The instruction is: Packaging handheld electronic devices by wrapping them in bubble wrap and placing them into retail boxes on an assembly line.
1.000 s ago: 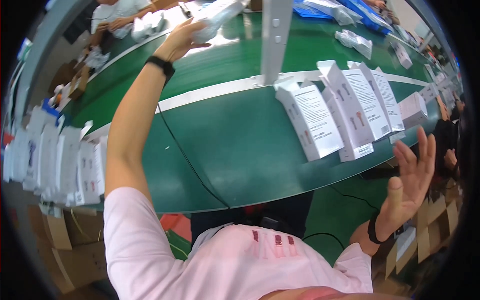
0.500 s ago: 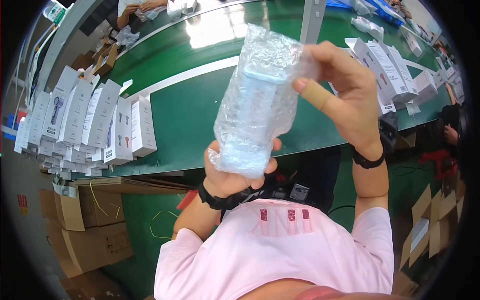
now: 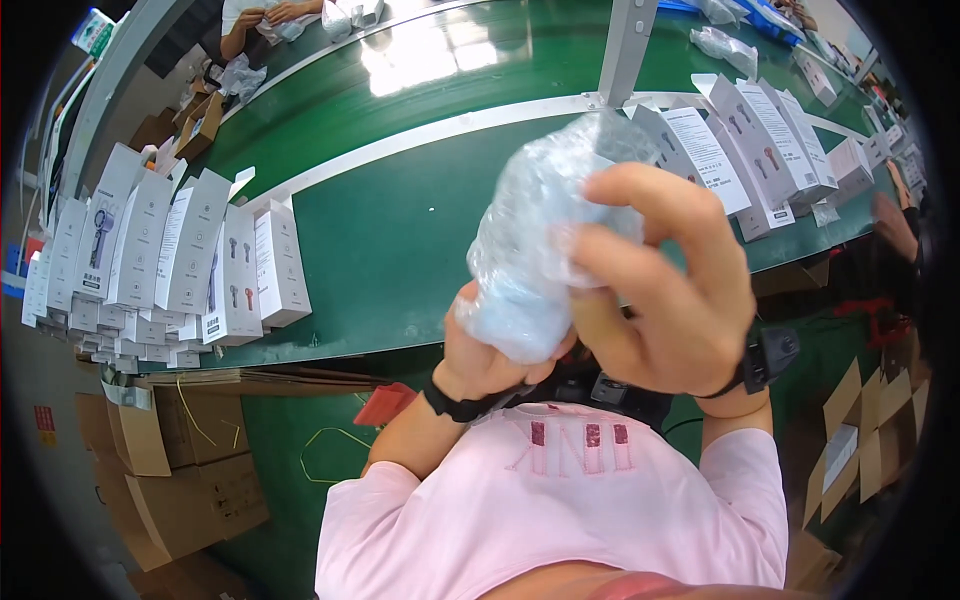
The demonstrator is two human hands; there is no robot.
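Note:
A light-blue item in clear bubble wrap (image 3: 522, 255) is held up over the front edge of the table, tilted. Its shape is blurred by the plastic. My left hand (image 3: 480, 345) is closed around its lower end, with the fingers mostly hidden behind it. From the right, my right hand (image 3: 675, 285) curls over the upper part, its bent fingers and thumb pressing on the loose wrap. The fingertips are a little smeared by motion. Crumpled plastic bulges at the top of the package.
White printed boxes (image 3: 230, 275) stand in a stacked row at the left; more open white boxes (image 3: 750, 155) stand at the right. A metal post (image 3: 628, 55) rises behind the green table (image 3: 390, 230). Across the belt (image 3: 330, 85), another person's hands (image 3: 285, 12) work. Cardboard cartons (image 3: 190, 490) sit below.
My right hand has come down and inward from the package's upper corner onto its front. The top of the wrap is now bunched and folded over, and the package has shifted slightly right.

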